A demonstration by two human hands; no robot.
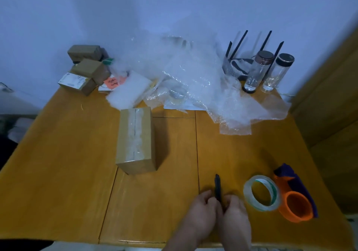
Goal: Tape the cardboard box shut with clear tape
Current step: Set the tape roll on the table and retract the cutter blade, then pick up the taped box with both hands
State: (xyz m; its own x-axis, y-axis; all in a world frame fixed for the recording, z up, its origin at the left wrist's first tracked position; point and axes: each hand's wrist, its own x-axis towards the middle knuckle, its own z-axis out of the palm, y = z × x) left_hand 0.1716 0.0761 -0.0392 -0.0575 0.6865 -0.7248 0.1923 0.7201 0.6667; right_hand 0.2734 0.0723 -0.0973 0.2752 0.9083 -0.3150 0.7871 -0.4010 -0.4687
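Cardboard box: centre-left of the frame on the wooden table, closed, a strip of clear tape already running along its top seam; well apart from both hands.
Clear tape roll: lower right, lying flat just beside an orange dispenser, touched by neither hand.
Left hand: bottom centre, fingers curled and pressed onto the lower end of a slim dark tool, probably a cutter or pen; too blurred to say which.
Right hand: touching the left, fingers folded around the same tool from the other side.
Blade risk: if it is a cutter, both hands crowded on its base could mean a nicked finger as the blade slides out or in.
Seam risk: the tape looks wrinkled near the front edge, so it may lift if not pressed flat.
Clutter risk: bubble wrap and glass jars in the upper right could snag loose tape or tip.
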